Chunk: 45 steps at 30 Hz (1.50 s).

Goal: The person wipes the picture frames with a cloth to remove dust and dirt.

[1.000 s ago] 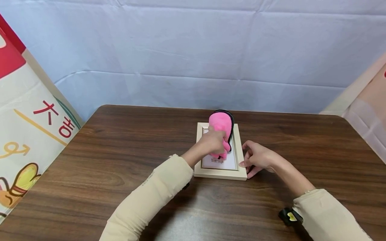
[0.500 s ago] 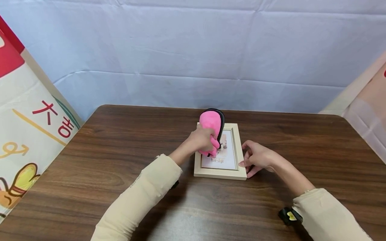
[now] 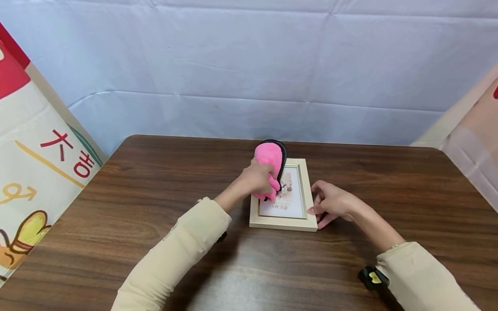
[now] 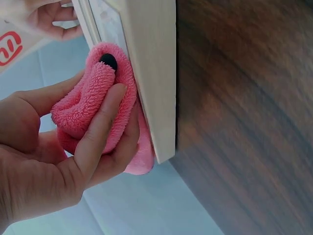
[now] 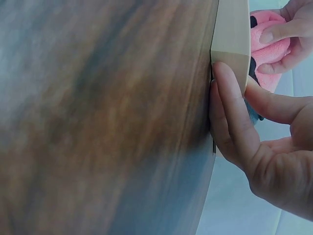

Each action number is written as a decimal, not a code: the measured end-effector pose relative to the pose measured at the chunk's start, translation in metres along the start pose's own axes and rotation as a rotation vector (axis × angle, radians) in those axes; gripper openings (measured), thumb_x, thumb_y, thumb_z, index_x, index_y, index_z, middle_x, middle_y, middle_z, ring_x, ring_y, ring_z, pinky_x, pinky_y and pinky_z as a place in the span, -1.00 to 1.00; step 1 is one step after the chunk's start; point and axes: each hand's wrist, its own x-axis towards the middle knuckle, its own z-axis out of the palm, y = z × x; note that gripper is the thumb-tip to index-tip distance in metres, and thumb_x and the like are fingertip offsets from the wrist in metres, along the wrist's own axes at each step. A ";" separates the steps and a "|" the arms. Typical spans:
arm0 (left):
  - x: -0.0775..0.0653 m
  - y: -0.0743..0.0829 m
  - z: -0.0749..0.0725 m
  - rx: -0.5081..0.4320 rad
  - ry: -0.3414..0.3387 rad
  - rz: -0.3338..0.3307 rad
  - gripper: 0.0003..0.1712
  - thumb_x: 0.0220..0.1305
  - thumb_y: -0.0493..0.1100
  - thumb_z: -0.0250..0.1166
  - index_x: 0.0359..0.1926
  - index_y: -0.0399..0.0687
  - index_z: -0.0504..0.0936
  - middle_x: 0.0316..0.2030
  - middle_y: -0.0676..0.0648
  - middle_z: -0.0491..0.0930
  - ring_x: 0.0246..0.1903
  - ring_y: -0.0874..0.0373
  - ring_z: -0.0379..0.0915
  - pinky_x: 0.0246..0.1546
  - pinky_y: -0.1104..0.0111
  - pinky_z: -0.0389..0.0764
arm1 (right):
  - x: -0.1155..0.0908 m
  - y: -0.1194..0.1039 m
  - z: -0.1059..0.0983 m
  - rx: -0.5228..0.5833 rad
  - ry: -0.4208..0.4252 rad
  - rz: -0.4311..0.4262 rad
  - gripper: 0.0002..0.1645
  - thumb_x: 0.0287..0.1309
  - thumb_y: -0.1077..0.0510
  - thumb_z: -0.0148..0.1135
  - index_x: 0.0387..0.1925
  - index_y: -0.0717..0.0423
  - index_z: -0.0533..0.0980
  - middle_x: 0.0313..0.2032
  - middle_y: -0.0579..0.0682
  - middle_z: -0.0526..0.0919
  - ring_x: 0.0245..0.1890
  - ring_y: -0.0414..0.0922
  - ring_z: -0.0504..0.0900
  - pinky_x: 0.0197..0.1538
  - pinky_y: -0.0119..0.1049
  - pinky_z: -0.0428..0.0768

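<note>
A pink fluffy cloth (image 3: 268, 156) with black edging is bunched in my left hand (image 3: 256, 177), its fingers curled round the folds. In the left wrist view the cloth (image 4: 98, 98) lies against the face of a cream picture frame (image 3: 284, 222). The frame lies flat on the table, with a white insert bearing a picture and the words "free style". My right hand (image 3: 332, 202) holds the frame's right edge. In the right wrist view its fingers (image 5: 232, 105) lie along the outer side of the frame, and the thumb reaches over the top. The left part of the insert is hidden by cloth and hand.
The dark wood-grain table (image 3: 136, 207) spreads out on both sides of the frame. A pale blue cloth backdrop (image 3: 249, 65) hangs behind its far edge. A printed banner (image 3: 43, 181) stands at the left. Black straps show at both wrists.
My left hand has moved left across the frame with the pink cloth, uncovering the picture's right side. My right hand and the frame have stayed nearly still.
</note>
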 end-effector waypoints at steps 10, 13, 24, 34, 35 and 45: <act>-0.007 -0.009 -0.008 -0.011 -0.003 -0.014 -0.63 -0.12 -0.15 0.47 -0.23 -0.01 0.56 -0.06 -0.23 0.28 -0.18 -0.10 0.32 -0.57 0.46 0.49 | 0.000 -0.001 -0.001 -0.004 -0.001 0.003 -0.33 0.08 0.46 0.13 0.11 0.40 -0.04 -0.46 0.18 0.41 -0.54 -0.04 0.51 -0.43 -0.08 0.66; -0.008 -0.009 -0.007 -0.006 -0.008 -0.007 -0.62 -0.13 -0.15 0.47 -0.22 -0.02 0.57 -0.06 -0.25 0.29 -0.17 -0.11 0.33 -0.58 0.46 0.48 | 0.000 0.000 -0.001 -0.003 -0.002 0.002 -0.32 0.08 0.46 0.13 0.11 0.40 -0.04 -0.46 0.18 0.41 -0.54 -0.04 0.51 -0.43 -0.08 0.66; -0.004 -0.008 -0.001 0.020 0.019 -0.008 -0.66 -0.10 -0.16 0.44 -0.24 -0.02 0.56 -0.06 -0.24 0.28 -0.26 -0.10 0.38 -0.52 0.43 0.46 | 0.000 0.001 -0.001 -0.010 0.001 0.004 -0.33 0.09 0.46 0.14 0.11 0.40 -0.04 -0.47 0.18 0.42 -0.54 -0.04 0.51 -0.43 -0.09 0.66; 0.004 -0.009 -0.003 -0.004 0.039 -0.040 -0.69 -0.09 -0.19 0.42 -0.26 -0.03 0.54 0.03 -0.31 0.23 -0.20 -0.16 0.37 -0.55 0.46 0.48 | 0.000 0.001 0.001 -0.005 -0.001 -0.002 -0.37 0.08 0.46 0.13 0.08 0.39 -0.01 -0.47 0.17 0.41 -0.55 -0.04 0.52 -0.44 -0.09 0.66; 0.005 -0.009 -0.004 -0.007 0.038 -0.046 -0.68 -0.09 -0.19 0.42 -0.25 -0.03 0.54 0.04 -0.31 0.22 -0.19 -0.15 0.36 -0.54 0.46 0.48 | 0.000 0.000 0.001 -0.004 -0.002 -0.003 -0.37 0.08 0.47 0.13 0.08 0.39 -0.01 -0.47 0.17 0.41 -0.55 -0.04 0.52 -0.44 -0.09 0.66; 0.015 -0.008 -0.007 -0.063 0.052 -0.069 -0.64 -0.09 -0.20 0.43 -0.20 -0.05 0.55 0.08 -0.30 0.19 -0.14 -0.17 0.33 -0.60 0.51 0.53 | 0.000 -0.001 0.002 -0.001 0.003 -0.001 -0.37 0.07 0.47 0.14 0.07 0.39 0.00 -0.47 0.17 0.41 -0.55 -0.05 0.52 -0.44 -0.09 0.66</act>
